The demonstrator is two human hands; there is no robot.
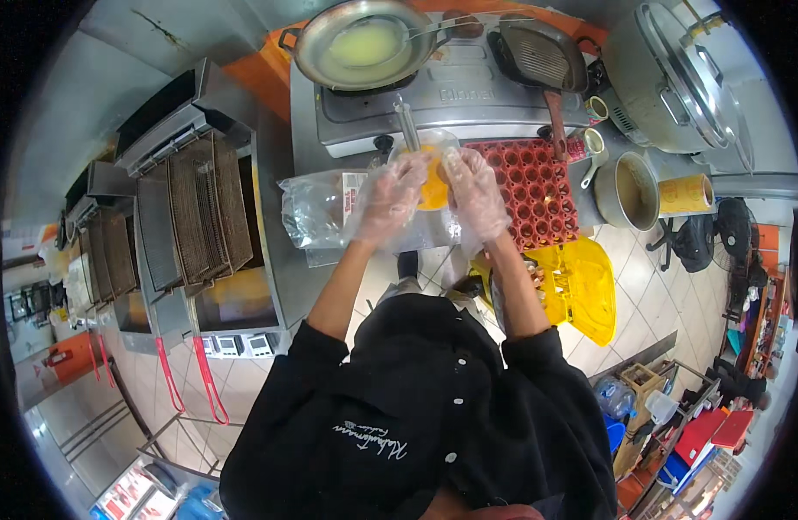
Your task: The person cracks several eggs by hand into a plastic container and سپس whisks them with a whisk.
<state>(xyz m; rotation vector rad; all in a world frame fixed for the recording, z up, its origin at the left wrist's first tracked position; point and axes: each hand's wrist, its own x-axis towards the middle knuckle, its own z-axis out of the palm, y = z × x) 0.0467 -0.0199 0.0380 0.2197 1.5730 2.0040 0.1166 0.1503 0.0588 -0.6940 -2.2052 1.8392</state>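
Note:
A clear bowl (445, 138) of orange-yellow egg (434, 192) stands on the counter before me. Both my hands wear clear plastic gloves and meet over it. My left hand (393, 195) has curled fingers at the bowl's left side. On the other side, my right hand (475, 192) has its fingers bent together, with a small brownish patch, perhaps eggshell, by the fingertips. The gloves and blur hide whether either hand grips anything. A metal utensil handle (408, 125) leans up from the bowl's far side. To the right lies a red plastic egg tray (529, 188).
Beyond the bowl, a gas stove (454, 110) carries a wide pan (308, 58) of pale liquid and a grill pan (538, 55). A plastic bag (311, 208) lies left. Fryer baskets (207, 211) stand farther left, a metal pot (610, 195) right. Below the tray, a yellow bin (590, 292) holds eggshells.

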